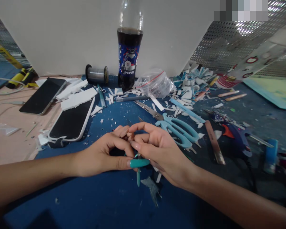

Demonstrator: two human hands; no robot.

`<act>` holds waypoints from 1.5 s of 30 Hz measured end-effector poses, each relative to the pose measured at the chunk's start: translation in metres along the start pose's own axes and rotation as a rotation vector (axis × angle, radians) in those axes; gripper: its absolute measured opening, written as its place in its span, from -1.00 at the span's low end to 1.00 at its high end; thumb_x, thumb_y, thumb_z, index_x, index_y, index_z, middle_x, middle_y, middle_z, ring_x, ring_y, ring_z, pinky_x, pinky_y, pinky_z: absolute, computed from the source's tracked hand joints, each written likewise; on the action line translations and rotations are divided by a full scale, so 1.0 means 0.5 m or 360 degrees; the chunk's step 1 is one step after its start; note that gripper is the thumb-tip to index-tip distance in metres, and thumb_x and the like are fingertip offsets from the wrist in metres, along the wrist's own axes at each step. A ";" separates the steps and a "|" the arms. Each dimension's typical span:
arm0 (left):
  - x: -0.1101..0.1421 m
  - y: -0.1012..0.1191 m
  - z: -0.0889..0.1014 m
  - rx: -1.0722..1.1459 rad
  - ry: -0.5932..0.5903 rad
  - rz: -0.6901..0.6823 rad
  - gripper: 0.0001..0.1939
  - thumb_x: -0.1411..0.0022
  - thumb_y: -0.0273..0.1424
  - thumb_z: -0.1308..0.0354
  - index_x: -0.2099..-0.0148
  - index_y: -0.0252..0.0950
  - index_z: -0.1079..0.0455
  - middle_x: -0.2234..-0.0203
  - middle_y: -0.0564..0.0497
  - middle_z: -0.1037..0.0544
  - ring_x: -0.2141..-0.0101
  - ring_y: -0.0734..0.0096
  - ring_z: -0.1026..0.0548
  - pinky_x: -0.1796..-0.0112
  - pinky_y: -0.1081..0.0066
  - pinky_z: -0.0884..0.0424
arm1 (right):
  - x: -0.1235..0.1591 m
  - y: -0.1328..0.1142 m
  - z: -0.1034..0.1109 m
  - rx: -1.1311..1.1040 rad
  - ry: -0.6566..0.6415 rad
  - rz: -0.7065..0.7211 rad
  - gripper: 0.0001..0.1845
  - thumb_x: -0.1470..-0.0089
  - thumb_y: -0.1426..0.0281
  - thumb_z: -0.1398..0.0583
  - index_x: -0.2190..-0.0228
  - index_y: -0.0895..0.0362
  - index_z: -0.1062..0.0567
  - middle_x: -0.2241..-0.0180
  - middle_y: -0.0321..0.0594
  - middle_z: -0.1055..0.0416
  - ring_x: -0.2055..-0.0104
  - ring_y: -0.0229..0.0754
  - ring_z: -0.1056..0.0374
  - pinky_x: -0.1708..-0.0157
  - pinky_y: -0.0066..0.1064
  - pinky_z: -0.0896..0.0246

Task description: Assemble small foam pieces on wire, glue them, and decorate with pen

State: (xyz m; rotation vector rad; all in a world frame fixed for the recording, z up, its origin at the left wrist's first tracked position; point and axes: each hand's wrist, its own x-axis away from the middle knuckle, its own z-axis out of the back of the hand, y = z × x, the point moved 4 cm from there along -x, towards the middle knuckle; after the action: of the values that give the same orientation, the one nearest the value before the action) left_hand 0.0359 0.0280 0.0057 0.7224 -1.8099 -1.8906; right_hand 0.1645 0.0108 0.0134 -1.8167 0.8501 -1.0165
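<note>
My left hand (105, 156) and my right hand (157, 149) meet over the blue mat (97, 203) near its front. Both are closed in a pinch round a small teal piece (138, 168) that pokes out below the fingers. What exactly it is I cannot make out. A small grey scrap (152, 189) lies on the mat just below the hands. Teal-handled scissors (178, 128) lie right behind my right hand.
Two phones (71, 122) (44, 95) lie at the left with white foam pieces (78, 98). A Pepsi bottle (129, 57), a wire spool (97, 74) and a plastic bag (154, 84) stand at the back. A glue gun (231, 136), a metal blade (214, 143) and cut scraps (193, 86) fill the right.
</note>
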 end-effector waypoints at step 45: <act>0.000 0.002 0.001 0.0018 -0.0037 -0.0063 -0.91 -0.18 -0.42 -0.23 0.39 -0.27 -0.50 0.43 0.08 -0.54 0.30 0.46 -0.44 0.14 0.38 -0.30 | 0.003 0.001 -0.001 -0.0065 0.0001 -0.0034 -0.87 -0.10 0.47 -0.13 0.25 0.09 -0.33 0.64 -0.47 -0.15 0.68 -0.46 0.04 0.67 -0.56 0.12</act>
State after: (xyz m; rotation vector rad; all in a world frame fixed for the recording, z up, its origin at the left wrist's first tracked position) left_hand 0.0355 0.0284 0.0070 0.7483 -1.8347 -1.9230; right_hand 0.1645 0.0091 0.0133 -1.8634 0.8593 -1.0195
